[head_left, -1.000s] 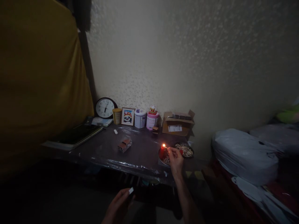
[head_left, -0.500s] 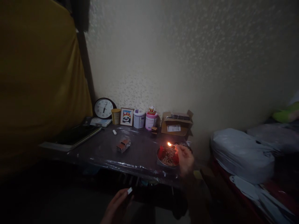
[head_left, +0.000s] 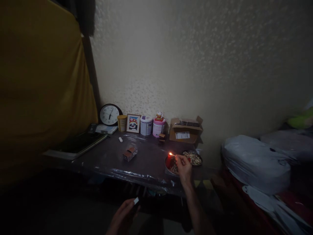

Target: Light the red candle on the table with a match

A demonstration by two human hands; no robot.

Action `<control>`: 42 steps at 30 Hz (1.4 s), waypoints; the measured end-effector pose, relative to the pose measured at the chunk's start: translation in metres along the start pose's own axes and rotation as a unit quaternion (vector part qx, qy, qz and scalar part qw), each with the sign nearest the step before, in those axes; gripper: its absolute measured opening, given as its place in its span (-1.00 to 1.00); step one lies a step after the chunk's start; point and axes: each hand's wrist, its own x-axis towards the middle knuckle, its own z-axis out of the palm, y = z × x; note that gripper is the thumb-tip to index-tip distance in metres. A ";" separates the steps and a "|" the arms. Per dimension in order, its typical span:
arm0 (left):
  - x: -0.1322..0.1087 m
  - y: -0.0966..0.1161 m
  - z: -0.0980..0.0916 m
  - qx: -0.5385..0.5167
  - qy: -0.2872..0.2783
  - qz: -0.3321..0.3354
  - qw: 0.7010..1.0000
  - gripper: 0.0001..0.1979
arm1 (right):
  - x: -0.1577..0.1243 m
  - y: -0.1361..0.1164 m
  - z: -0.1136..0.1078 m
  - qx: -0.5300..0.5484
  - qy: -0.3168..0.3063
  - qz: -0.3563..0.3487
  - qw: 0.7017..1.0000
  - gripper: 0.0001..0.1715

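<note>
My right hand (head_left: 184, 166) pinches a burning match (head_left: 173, 154); its flame is at the top of a red candle (head_left: 168, 161). The candle stands upright at the left side of a round dish (head_left: 168, 170) with small brown bits in it. My hand covers the dish's right part. Low in the view, in front of the table edge, my left hand (head_left: 124, 212) has its fingers round a small box with a pale end (head_left: 136, 200). Behind my right hand lies a second round dish (head_left: 201, 161) full of matchsticks.
Wrapped brown boxes (head_left: 129, 153) lie mid-table. Along the wall stand a clock (head_left: 109, 114), a yellow cup (head_left: 122, 123), a framed picture (head_left: 133, 123), two tubs (head_left: 146, 126) and a cardboard box (head_left: 186, 132). White bags (head_left: 254, 163) are at the right.
My right hand has moved left with the burning match, bringing the flame to the red candle. The dish of matchsticks shows more now. My left hand has hardly moved.
</note>
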 end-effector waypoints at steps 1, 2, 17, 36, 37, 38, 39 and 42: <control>0.001 -0.001 0.000 -0.002 0.005 0.002 1.000 -0.70 | 0.001 0.002 0.001 -0.001 -0.002 -0.001 1.000 -0.70; 0.002 -0.002 -0.001 -0.006 0.011 0.006 1.000 -0.70 | 0.001 0.003 0.002 -0.003 -0.003 -0.001 1.000 -0.70; 0.011 -0.012 -0.008 -0.018 0.019 -0.002 1.000 -0.68 | 0.002 0.006 0.004 -0.020 -0.013 0.000 1.000 -0.71; -0.003 0.009 0.001 0.003 -0.037 -0.019 0.999 -0.75 | -0.001 -0.014 -0.009 -0.004 0.009 -0.004 1.000 -0.74; -0.003 0.008 0.000 0.000 -0.038 -0.017 0.999 -0.75 | -0.001 -0.022 -0.014 0.002 0.007 -0.006 1.000 -0.74; -0.002 0.007 -0.001 -0.003 -0.038 -0.015 0.999 -0.75 | 0.001 -0.030 -0.021 0.013 0.004 -0.006 1.000 -0.75; -0.001 0.006 -0.003 -0.006 -0.034 -0.014 0.999 -0.75 | 0.004 -0.039 -0.030 0.028 0.004 -0.006 1.000 -0.76; 0.003 0.002 -0.008 -0.005 0.002 -0.034 0.999 -0.76 | 0.019 -0.058 -0.064 0.145 -0.003 -0.013 0.989 -0.77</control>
